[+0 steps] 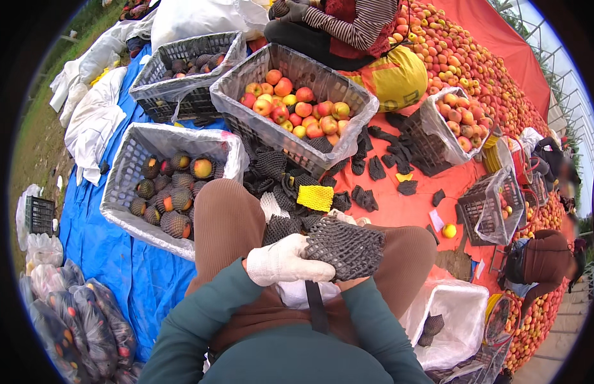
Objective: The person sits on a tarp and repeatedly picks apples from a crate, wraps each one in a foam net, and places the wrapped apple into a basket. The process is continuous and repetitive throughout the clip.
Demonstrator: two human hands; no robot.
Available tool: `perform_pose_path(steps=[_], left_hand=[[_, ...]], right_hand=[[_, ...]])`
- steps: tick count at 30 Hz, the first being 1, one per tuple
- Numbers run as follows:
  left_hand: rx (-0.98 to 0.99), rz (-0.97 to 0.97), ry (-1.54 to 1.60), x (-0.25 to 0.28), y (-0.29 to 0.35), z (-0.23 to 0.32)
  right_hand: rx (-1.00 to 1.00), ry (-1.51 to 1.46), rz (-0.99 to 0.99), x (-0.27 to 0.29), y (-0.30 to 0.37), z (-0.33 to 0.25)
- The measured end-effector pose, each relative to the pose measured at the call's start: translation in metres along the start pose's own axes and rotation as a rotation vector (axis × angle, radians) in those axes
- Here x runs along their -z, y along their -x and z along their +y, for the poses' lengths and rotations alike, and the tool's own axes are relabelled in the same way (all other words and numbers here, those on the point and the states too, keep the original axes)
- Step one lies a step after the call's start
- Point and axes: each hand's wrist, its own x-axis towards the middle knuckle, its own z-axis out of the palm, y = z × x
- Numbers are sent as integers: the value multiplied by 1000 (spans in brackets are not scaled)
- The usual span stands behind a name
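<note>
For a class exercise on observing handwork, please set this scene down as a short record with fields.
Left grip: white-gloved, holding a black foam net
Right grip: mostly hidden behind the net
Near-left crate: mostly netted apples
Crate ahead: bare apples
Ground: blue sheet left, red sheet right
Upper right: apple heap

The dark foam net (346, 249) hides most of the right hand (344, 217); the net's contents cannot be told. At twelve o'clock, the upper edge cuts off a seated co-worker (356, 29).
</note>
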Motion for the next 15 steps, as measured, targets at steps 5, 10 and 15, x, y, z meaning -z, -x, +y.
perform_pose_path(steps=[5, 10, 15], left_hand=[[-243, -3, 456, 2, -32, 40], [-193, -126, 830, 24, -95, 28], [-241, -114, 767, 61, -105, 66]], right_hand=[[-323, -634, -162, -29, 7, 26], [-492, -1073, -271, -11, -48, 67], [-899, -1964, -46, -39, -171, 144]])
